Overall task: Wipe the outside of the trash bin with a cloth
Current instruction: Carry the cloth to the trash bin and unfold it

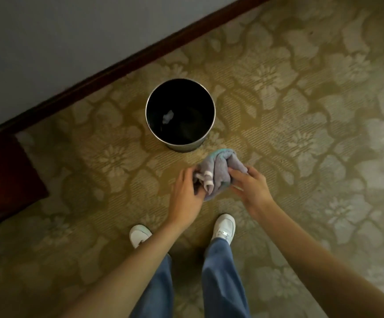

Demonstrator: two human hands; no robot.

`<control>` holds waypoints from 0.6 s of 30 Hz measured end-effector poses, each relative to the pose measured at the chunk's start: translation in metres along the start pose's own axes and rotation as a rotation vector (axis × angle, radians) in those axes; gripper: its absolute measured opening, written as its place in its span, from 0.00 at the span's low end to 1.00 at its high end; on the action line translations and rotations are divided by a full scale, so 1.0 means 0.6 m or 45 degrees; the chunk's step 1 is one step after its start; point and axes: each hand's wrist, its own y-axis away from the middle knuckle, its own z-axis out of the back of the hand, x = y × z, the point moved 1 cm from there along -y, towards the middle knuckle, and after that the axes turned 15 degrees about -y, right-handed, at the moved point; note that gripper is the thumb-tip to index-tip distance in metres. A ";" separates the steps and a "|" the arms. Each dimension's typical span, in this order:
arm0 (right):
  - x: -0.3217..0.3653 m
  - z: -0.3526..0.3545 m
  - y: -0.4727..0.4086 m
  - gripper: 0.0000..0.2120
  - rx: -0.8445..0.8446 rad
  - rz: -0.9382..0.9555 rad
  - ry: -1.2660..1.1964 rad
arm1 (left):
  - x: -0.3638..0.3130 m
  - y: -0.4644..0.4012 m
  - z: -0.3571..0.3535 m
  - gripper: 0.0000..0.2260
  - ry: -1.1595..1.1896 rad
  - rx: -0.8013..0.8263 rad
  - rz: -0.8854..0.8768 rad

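Forearms come in bare from the bottom edge, both reaching forward over blue trousers point(161, 292) and white shoes point(225, 228). Carpet point(301, 111) fills most of the view — olive with a pale flower pattern. Grey wall point(60, 37) at upper left, dark baseboard point(126, 63) running along it diagonally. Dark red-brown furniture point(5, 175) at the left edge, what it is cannot be told. Bin point(180, 114) stands upright on the carpet near the baseboard — round, metal rim, black inside, a small pale scrap point(168, 116) at the bottom. Cloth point(216, 172) is bunched, grey-lilac with a teal edge and a white tag, held in the air between bin and feet, just short of the bin's near side, not touching it. Left hand point(187, 191) grips the cloth's left side, fingers curled into it. Right hand point(253, 185) pinches the right side.
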 end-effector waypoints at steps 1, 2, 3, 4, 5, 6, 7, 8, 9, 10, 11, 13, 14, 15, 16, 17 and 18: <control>-0.025 0.012 -0.022 0.15 -0.036 0.019 0.016 | 0.025 -0.005 -0.024 0.20 0.009 0.055 -0.031; -0.052 0.025 -0.043 0.15 -0.074 0.044 0.046 | 0.050 -0.011 -0.050 0.20 0.009 0.111 -0.065; -0.075 0.035 -0.063 0.15 -0.105 0.070 0.085 | 0.073 -0.018 -0.072 0.21 0.010 0.157 -0.100; -0.101 0.047 -0.086 0.14 -0.130 0.094 0.112 | 0.098 -0.027 -0.098 0.21 0.011 0.202 -0.118; -0.125 0.057 -0.109 0.14 -0.149 0.123 0.132 | 0.120 -0.036 -0.122 0.23 0.019 0.239 -0.119; -0.146 0.064 -0.132 0.13 -0.153 0.153 0.158 | 0.141 -0.046 -0.143 0.25 0.014 0.256 -0.111; -0.165 0.069 -0.154 0.13 -0.149 0.180 0.191 | 0.161 -0.057 -0.164 0.27 -0.007 0.251 -0.107; -0.182 0.072 -0.175 0.13 -0.142 0.207 0.224 | 0.181 -0.069 -0.183 0.28 -0.036 0.233 -0.114; -0.198 0.075 -0.196 0.13 -0.134 0.235 0.255 | 0.200 -0.082 -0.201 0.29 -0.052 0.213 -0.124; -0.211 0.077 -0.218 0.13 -0.127 0.269 0.278 | 0.218 -0.096 -0.217 0.29 -0.049 0.191 -0.136; -0.222 0.078 -0.240 0.13 -0.118 0.308 0.291 | 0.234 -0.111 -0.232 0.27 -0.030 0.169 -0.147; -0.239 0.082 -0.285 0.11 -0.093 0.390 0.295 | 0.263 -0.145 -0.255 0.22 0.028 0.120 -0.137; -0.246 0.084 -0.305 0.09 -0.070 0.428 0.274 | 0.275 -0.161 -0.265 0.20 0.051 0.099 -0.115; -0.253 0.086 -0.324 0.07 -0.045 0.461 0.250 | 0.287 -0.177 -0.274 0.17 0.081 0.080 -0.094; -0.259 0.089 -0.343 0.08 -0.024 0.490 0.233 | 0.298 -0.191 -0.283 0.16 0.126 0.054 -0.078; -0.264 0.093 -0.358 0.10 -0.011 0.511 0.225 | 0.308 -0.204 -0.291 0.16 0.183 0.025 -0.069; -0.268 0.097 -0.372 0.13 -0.001 0.533 0.217 | 0.318 -0.215 -0.297 0.15 0.224 -0.003 -0.072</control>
